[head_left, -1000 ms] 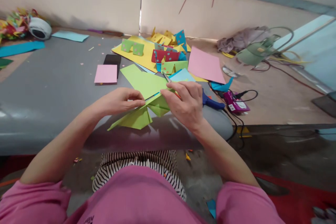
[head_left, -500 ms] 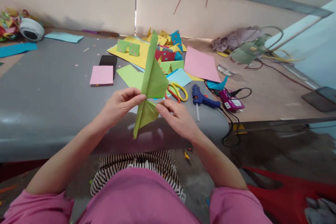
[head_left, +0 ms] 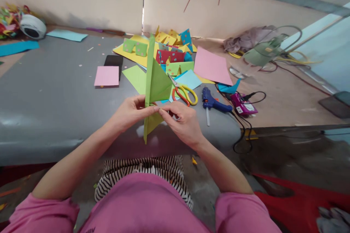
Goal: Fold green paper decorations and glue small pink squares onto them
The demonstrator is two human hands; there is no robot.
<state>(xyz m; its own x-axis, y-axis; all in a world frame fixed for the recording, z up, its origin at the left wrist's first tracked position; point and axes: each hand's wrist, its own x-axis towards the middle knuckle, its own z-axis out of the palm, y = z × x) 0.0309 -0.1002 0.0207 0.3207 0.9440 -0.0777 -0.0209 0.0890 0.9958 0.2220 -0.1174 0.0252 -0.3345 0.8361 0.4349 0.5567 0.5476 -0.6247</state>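
One green folded paper point(head_left: 160, 85): held above the table's point(head_left: 62, 83) near edge, long axis near-to-far.
Left hand point(head_left: 133, 111): fingers closed on its middle, from the left.
Right hand point(head_left: 182, 118): fingertips pinched on its right side, beside the left thumb.

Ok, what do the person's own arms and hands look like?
The left sleeve and right sleeve are pink, matching the shirt, and leave both forearms bare. The left hand and right hand are ungloved; I see no watch or bracelet at either wrist.
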